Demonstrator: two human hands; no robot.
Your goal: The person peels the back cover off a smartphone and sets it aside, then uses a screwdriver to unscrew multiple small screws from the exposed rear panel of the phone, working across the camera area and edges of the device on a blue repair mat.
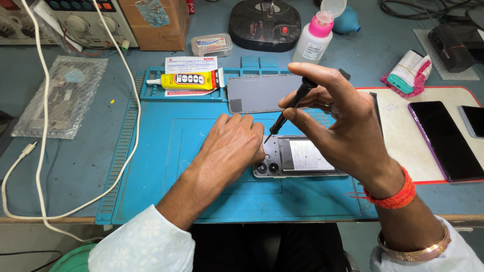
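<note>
Sleeves, white with a pale flower print, sit lowest in the view, one on each arm. Just past them the left hand (233, 143) lies palm down on the blue mat (151, 166), fingers curled, pressing on the end of the open phone (297, 157). It pins the phone but does not wrap around it.

That phone lies flat near the middle of the mat, back cover off, with its camera holes at the left end and a white label on the battery.

Up above the phone, the right hand (343, 121) pinches a thin black screwdriver (290, 108) between thumb and fingertips. It is shut tight on the handle. The tool slants down and left, and its tip meets the phone's top left corner, right beside the left fingers.

At the back of the mat lies a grey screen panel (257, 93), face down. Left of it, a yellow glue tube (186, 80) rests in the mat's tray slot on a white card.

Behind the mat stands a white bottle (315, 38) with a pink pump top, its clear cap flipped up. A small clear box (212, 44) with a lid sits near it; I cannot tell what is inside.

On the right, a white pad (398, 131) holds a dark phone (443, 138). A white cable (126, 100) loops across the left side.
</note>
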